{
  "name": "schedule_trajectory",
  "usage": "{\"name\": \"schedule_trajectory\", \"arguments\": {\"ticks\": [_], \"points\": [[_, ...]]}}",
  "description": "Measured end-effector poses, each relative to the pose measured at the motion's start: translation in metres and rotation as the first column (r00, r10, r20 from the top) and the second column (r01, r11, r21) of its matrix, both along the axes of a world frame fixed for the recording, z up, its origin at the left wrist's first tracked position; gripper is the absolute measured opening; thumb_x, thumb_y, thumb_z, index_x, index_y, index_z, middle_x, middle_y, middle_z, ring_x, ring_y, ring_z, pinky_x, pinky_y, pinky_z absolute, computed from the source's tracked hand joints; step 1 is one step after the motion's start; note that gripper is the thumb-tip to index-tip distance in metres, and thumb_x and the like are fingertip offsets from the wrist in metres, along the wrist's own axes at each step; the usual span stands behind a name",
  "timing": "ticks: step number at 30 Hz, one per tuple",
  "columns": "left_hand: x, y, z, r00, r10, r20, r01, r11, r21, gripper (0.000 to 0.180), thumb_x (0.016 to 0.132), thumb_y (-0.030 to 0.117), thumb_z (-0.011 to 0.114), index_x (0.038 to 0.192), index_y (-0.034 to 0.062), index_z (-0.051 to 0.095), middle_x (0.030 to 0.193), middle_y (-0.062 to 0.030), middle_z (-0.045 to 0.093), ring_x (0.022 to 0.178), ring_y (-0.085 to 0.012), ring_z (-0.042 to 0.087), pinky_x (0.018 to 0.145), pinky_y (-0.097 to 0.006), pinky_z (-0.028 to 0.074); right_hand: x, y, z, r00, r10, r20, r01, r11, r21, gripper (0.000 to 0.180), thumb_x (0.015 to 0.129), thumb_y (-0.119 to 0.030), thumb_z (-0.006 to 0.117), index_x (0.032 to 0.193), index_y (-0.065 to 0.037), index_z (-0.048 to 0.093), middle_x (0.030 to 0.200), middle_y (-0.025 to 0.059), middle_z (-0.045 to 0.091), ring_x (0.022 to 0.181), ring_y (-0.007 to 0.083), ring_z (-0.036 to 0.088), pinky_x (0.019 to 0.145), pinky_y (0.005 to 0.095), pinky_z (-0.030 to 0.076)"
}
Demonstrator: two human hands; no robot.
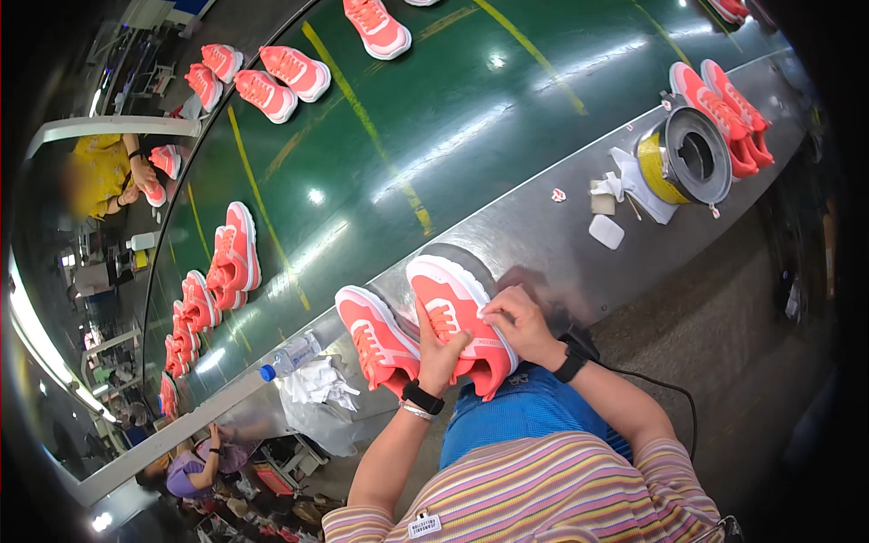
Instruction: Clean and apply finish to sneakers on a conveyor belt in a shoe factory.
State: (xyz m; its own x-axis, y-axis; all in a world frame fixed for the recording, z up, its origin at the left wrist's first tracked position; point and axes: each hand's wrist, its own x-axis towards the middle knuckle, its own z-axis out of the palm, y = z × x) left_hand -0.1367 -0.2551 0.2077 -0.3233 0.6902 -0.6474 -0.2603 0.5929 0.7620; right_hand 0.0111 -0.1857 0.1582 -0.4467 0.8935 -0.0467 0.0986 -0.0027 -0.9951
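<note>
A coral sneaker (453,303) with a white sole and pale laces is in front of me, its toe pointing away, at the edge of the metal ledge. My left hand (441,351) is closed around its middle, thumb and fingers over the lace area. Against the shoe's right side, my right hand (523,324) has its thumb and fingers pinched together near the sole edge. Whatever lies between those fingertips is too small to make out. Just left of the held shoe, a matching sneaker (367,330) rests on the ledge, with neither hand on it.
Beyond the metal ledge (507,213) runs a green conveyor belt (344,172) carrying several coral sneakers. A clear bottle (294,353) and white crumpled cloth (319,384) lie at left. At right are a round metal container (701,154) and another sneaker pair (715,104). Other people work across and at left.
</note>
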Motion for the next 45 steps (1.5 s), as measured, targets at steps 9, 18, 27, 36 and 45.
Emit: {"name": "schedule_trajectory", "arguments": {"ticks": [9, 18, 27, 36, 45], "points": [[0.001, -0.005, -0.006, 0.999, 0.034, 0.030, -0.034, 0.999, 0.024, 0.096, 0.072, -0.002, 0.060, 0.142, 0.0063, -0.006, 0.124, -0.0134, 0.042, 0.103, -0.0187, 0.051, 0.084, -0.031, 0.047, -0.055, 0.061, -0.025, 0.989, 0.147, 0.028, -0.149, 0.977, 0.155, 0.004, 0.077, -0.004, 0.054, 0.075, -0.001, 0.055, 0.074, 0.0115, 0.050, 0.075, 0.0282, 0.050, 0.068, 0.0360, 0.041], [-0.007, -0.006, -0.009, 0.996, 0.080, -0.040, -0.080, 0.997, 0.022, 0.096, 0.070, -0.005, 0.060, 0.142, 0.0042, -0.003, 0.119, -0.0139, 0.046, 0.093, -0.0153, 0.054, 0.072, -0.025, 0.049, -0.021, 0.002, -0.006, 0.986, 0.147, 0.078, -0.154, 0.984, 0.094, 0.004, 0.078, -0.006, 0.057, 0.075, -0.003, 0.056, 0.077, 0.0113, 0.052, 0.076, 0.0270, 0.050, 0.069, 0.0353, 0.041], [-0.001, 0.004, -0.005, 0.991, -0.001, -0.133, 0.000, 1.000, -0.006, 0.086, 0.074, 0.003, 0.062, 0.142, 0.0058, 0.010, 0.128, -0.0136, 0.037, 0.104, -0.0223, 0.048, 0.084, -0.030, 0.045, 0.064, -0.037, 0.001, 0.983, 0.105, 0.147, -0.087, 0.988, -0.127, 0.006, 0.078, -0.010, 0.057, 0.079, -0.004, 0.057, 0.080, 0.0122, 0.052, 0.079, 0.0310, 0.051, 0.072, 0.0386, 0.042], [-0.003, -0.020, 0.006, 0.978, -0.036, -0.205, 0.034, 0.999, -0.013, 0.065, 0.076, 0.000, 0.059, 0.134, 0.0031, 0.028, 0.117, -0.0115, 0.047, 0.099, -0.0202, 0.051, 0.081, -0.034, 0.046, 0.043, -0.005, -0.021, 0.805, -0.365, 0.469, 0.060, 0.835, 0.547, 0.032, 0.075, 0.000, 0.051, 0.106, -0.007, 0.052, 0.099, 0.0175, 0.051, 0.093, 0.0295, 0.053, 0.085, 0.0373, 0.042], [-0.084, -0.074, -0.112, 0.963, -0.259, -0.079, 0.271, 0.901, 0.339, 0.061, 0.077, 0.000, 0.057, 0.132, 0.0051, 0.031, 0.112, -0.0103, 0.050, 0.096, -0.0195, 0.052, 0.079, -0.033, 0.047, 0.006, -0.038, -0.015, 0.947, 0.210, 0.242, -0.212, 0.977, -0.019, 0.055, 0.057, -0.015, 0.067, 0.109, -0.004, 0.053, 0.103, 0.0216, 0.058, 0.096, 0.0341, 0.056, 0.080, 0.0409, 0.045]]}}
